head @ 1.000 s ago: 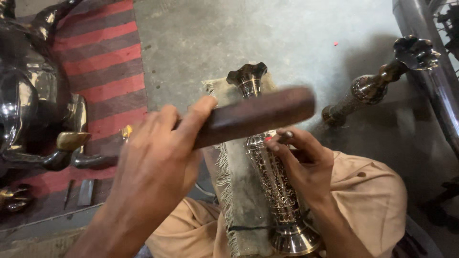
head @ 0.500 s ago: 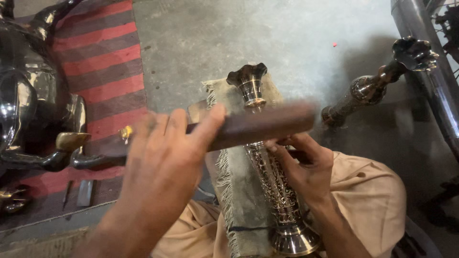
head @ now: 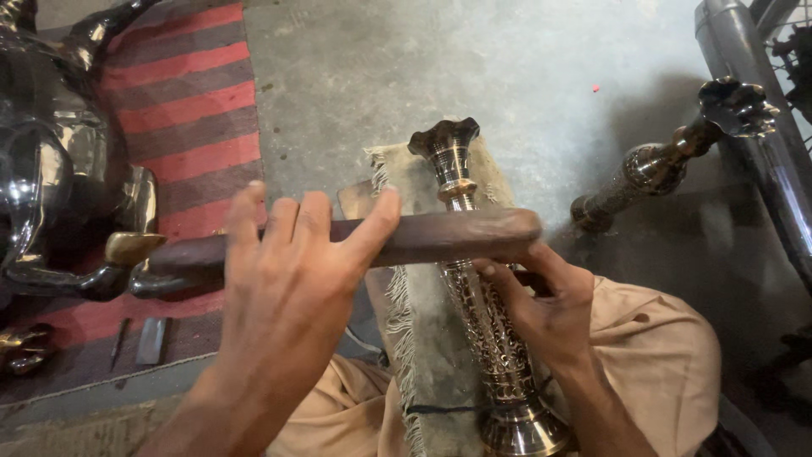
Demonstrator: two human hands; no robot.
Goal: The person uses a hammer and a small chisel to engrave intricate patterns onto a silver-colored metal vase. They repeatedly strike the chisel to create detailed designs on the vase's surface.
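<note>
While left hand (head: pixel 283 296) gripped the brown wooden bat (head: pixel 397 241) level across the engraved brass vase (head: pixel 478 313) | right hand (head: pixel 541 305) pinched a small tool against vase's side | vase lay on frayed cloth (head: pixel 423 338) over lap | second vase (head: pixel 668 161) on floor, right.

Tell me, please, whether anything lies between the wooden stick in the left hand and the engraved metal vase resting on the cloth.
Nothing visible does. The wooden stick in the left hand crosses directly over the vase; the right hand sits beside the vase, below the stick.
</note>
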